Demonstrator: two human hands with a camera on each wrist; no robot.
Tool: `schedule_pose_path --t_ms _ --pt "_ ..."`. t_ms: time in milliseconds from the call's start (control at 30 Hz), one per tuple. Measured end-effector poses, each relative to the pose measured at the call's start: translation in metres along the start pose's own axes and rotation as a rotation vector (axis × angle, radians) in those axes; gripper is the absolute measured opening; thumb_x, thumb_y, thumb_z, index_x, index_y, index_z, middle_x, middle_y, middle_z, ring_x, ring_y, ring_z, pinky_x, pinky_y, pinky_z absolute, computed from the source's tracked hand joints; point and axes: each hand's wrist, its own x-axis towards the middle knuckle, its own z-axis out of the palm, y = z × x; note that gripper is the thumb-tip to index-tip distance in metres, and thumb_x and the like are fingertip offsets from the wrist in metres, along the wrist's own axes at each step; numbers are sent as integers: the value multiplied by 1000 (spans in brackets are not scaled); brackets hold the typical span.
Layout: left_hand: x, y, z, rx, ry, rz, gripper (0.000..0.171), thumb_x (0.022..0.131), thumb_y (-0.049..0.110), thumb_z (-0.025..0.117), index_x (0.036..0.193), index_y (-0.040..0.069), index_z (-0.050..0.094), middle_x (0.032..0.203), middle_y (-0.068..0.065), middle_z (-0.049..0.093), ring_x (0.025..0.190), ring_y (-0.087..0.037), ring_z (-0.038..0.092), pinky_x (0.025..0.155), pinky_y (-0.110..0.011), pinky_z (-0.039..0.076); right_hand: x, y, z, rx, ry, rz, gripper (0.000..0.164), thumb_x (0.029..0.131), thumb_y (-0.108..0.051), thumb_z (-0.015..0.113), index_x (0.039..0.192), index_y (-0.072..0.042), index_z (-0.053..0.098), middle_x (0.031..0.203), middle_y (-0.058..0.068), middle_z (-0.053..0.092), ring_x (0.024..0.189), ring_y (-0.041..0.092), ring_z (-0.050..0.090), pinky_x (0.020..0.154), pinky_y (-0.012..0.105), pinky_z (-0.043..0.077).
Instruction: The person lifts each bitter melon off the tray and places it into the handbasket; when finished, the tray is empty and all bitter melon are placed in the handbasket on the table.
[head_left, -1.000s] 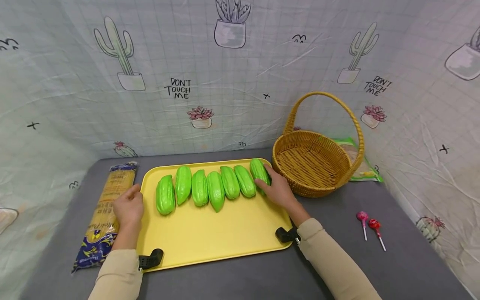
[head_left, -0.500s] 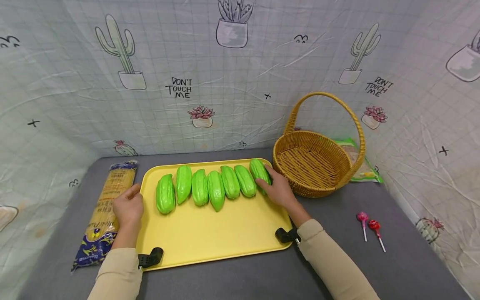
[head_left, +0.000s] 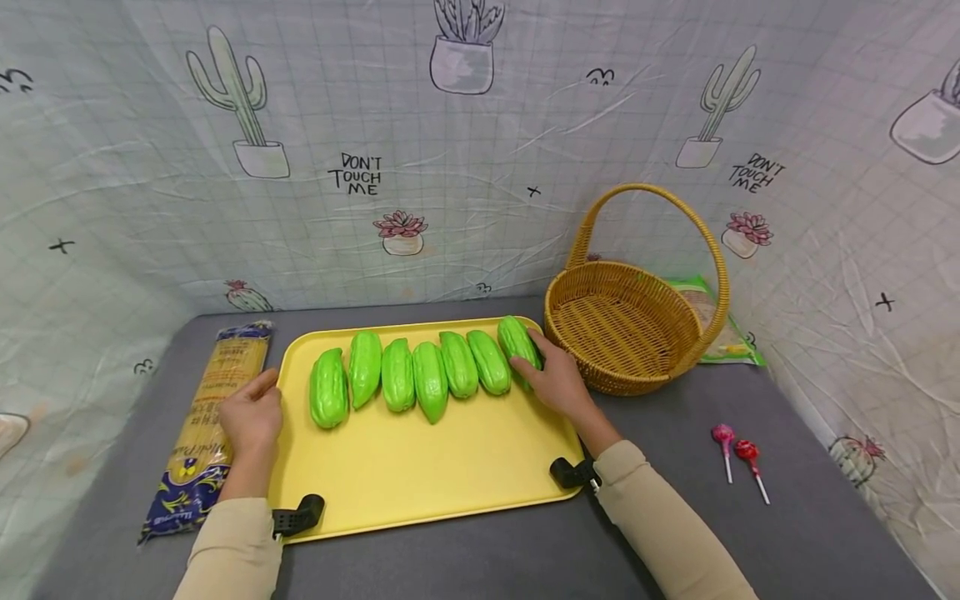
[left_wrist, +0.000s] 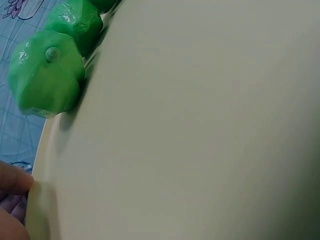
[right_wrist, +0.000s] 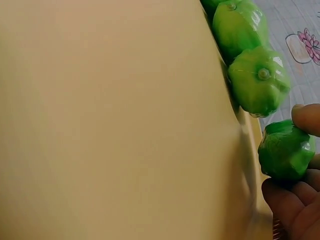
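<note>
Several bright green, lengthwise-ribbed, papaya-like fruits [head_left: 431, 382] lie side by side along the back of a yellow tray [head_left: 435, 475]. My right hand [head_left: 561, 383] pinches the rightmost green papaya-like fruit [head_left: 516, 340], thumb on one side and fingers on the other; the right wrist view shows this fruit [right_wrist: 285, 155] between thumb and fingertips. At the tray's left edge sits my left hand [head_left: 253, 415], fingers loosely bent, with no fruit in it. The left wrist view shows a fingertip [left_wrist: 17, 181] at the tray's rim and the leftmost fruit [left_wrist: 47, 75] beyond it.
A brown wicker basket [head_left: 626, 383] with a tall handle stands right of the tray, partly hiding a green-edged packet [head_left: 731, 342]. A long pack of pasta [head_left: 206, 425] lies at the left. Two lollipops, one pink [head_left: 723, 433] and one red [head_left: 747, 450], lie at the right.
Both hands keep their places, and the fruits and tray lie as before. Only a slight shift of the head view shows.
</note>
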Motion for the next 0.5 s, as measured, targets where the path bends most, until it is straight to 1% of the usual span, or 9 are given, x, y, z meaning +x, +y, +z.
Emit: schedule_pose_path --t_ms 200,367,500 --pt "1 -1 0 -5 0 -11 41 102 2 50 142 7 59 147 -13 57 142 -24 51 117 -35 45 -2 -4 -5 -7 27 -31 70 101 -35 64 157 -3 37 144 28 57 127 42 60 104 55 51" --pt "2 -1 1 -7 -1 -21 41 103 3 49 143 8 58 148 -13 56 142 -25 51 117 -35 45 -4 -9 -11 -16 49 -51 69 101 -35 65 158 -6 38 135 26 63 111 37 66 91 50 56" --pt "1 -2 1 10 -5 -21 42 104 4 48 145 8 56 149 -14 55 142 -27 51 117 -37 45 -7 -14 -14 -25 55 -71 69 101 -35 65 158 -6 38 131 25 65 101 34 68 82 46 58"
